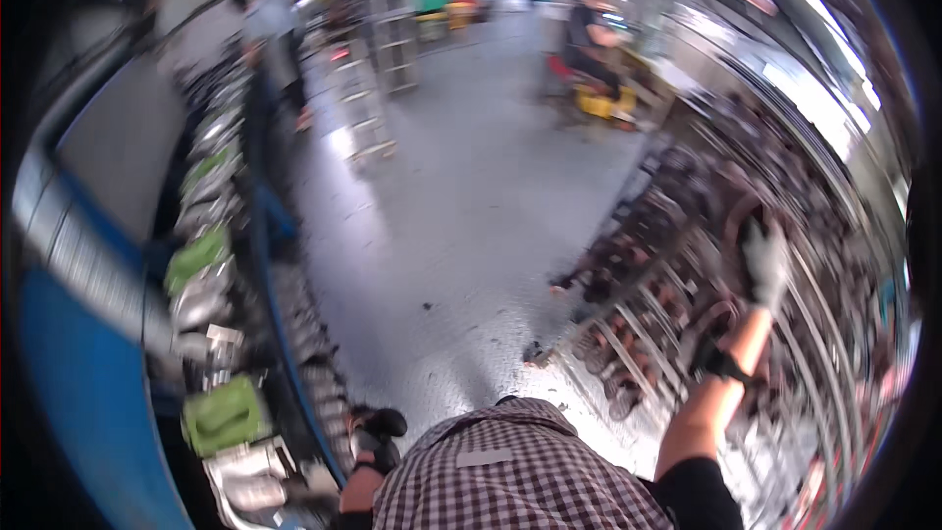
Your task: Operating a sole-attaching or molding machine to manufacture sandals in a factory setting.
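Observation:
My right hand [765, 260], in a pale glove with a black band at the wrist, reaches out over a metal rack [628, 339] on the right. Its fingers are at a dark, rounded shoe-like piece [743, 221] among many similar ones; blur hides whether they grip it. My left hand [365, 456] is low by my left side, close to the edge of the line on the left. Dark, rounded shapes [381, 422] cover it, and its fingers do not show.
On the left runs a line with green pieces [226, 414] and silvery ones, beside a blue rail [287, 348]. Ladder-like metal frames [363, 103] stand on the grey floor [461, 196] ahead. One person [594, 39] sits at the far right; another [275, 29] stands at the far left.

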`<control>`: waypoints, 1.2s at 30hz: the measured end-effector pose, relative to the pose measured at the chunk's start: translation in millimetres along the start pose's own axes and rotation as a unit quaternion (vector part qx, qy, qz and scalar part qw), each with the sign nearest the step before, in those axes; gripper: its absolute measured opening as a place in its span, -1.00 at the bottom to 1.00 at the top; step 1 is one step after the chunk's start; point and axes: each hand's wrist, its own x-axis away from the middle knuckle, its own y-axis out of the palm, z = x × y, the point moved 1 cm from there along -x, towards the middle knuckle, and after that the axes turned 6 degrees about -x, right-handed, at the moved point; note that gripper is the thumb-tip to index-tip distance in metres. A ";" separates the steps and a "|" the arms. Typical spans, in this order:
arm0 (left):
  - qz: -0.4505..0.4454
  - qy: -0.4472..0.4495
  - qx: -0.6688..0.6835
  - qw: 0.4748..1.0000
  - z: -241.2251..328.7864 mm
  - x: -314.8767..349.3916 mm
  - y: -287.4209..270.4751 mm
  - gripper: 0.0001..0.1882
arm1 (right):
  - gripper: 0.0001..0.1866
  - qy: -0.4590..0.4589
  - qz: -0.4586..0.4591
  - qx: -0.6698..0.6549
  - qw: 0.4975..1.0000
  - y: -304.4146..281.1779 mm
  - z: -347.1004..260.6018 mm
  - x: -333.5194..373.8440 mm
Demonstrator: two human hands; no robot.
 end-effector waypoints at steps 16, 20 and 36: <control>-0.050 -0.037 0.037 0.997 13.8 -38.2 -6.7 -0.61 | -0.18 0.042 -0.073 0.047 0.995 66.8 46.3 -37.3; -0.040 -0.040 0.050 0.997 12.1 -63.3 2.7 -0.58 | -0.23 0.049 -0.099 0.000 0.994 86.3 70.7 -53.9; -0.056 -0.051 0.055 0.996 22.5 -151.4 -44.1 -0.54 | -0.67 0.029 -0.083 -0.339 0.936 91.4 -182.3 35.0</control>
